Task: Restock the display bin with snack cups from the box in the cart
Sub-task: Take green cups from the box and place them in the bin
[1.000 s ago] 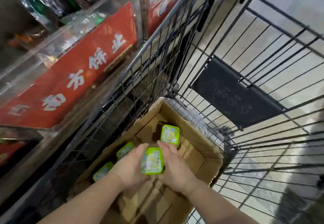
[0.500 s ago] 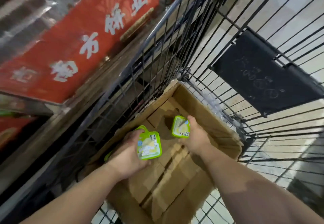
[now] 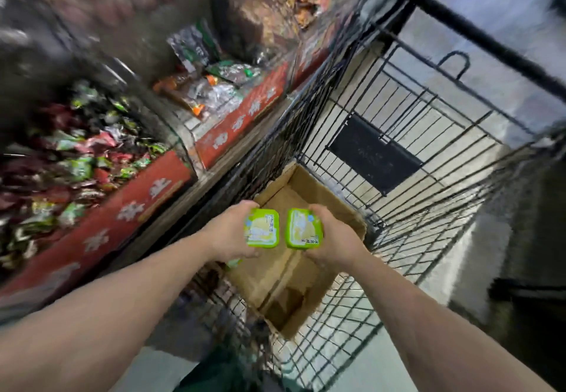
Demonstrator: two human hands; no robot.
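My left hand [image 3: 228, 233] grips a green snack cup [image 3: 262, 228] with a printed lid. My right hand [image 3: 333, 238] grips a second green snack cup [image 3: 303, 228] beside it. Both cups are held side by side above the open cardboard box [image 3: 309, 275], which lies in the black wire cart [image 3: 398, 207]. A sliver of another green cup [image 3: 234, 263] shows in the box under my left hand. The display bins [image 3: 171, 174] with red front labels stand to the left of the cart.
The nearest bin holds many green and red wrapped snacks [image 3: 70, 161]; the bin behind it holds bagged snacks [image 3: 208, 91]. A black plate [image 3: 373, 154] hangs on the cart's far wall. Grey floor lies to the right.
Both hands have lifted out of the box, each with a cup, and come together above it. The view has tilted up and now shows the display bins.
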